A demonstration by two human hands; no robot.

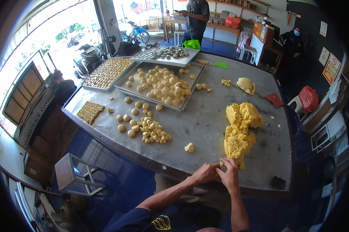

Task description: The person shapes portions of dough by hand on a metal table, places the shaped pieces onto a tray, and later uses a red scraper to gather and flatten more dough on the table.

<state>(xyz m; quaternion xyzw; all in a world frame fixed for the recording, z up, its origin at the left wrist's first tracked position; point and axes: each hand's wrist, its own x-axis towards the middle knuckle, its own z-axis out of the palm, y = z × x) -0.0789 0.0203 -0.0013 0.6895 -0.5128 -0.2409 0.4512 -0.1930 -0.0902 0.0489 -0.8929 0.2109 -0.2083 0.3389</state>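
A large crumbly mass of yellow dough [242,133] lies on the metal-topped table toward the right. Just in front of it, my two hands meet over the table's near edge. My left hand [206,173] is closed with its fingers curled in, and what it holds is hidden. My right hand [230,174] pinches toward the left one, a small bit of yellow dough [221,163] showing at its fingertips. A small pale dough clump [189,147] sits to the left of my hands. Further left lies a pile of little dough pieces [154,130] beside several round dough balls [131,133].
A tray [122,89] heaped with dough balls stands mid-table. Behind it are a tray of rowed balls [108,73] and a raised tray [190,58] of darker pieces. A green scraper [221,65] and red scraper [274,100] lie farther off. Two people stand beyond the table.
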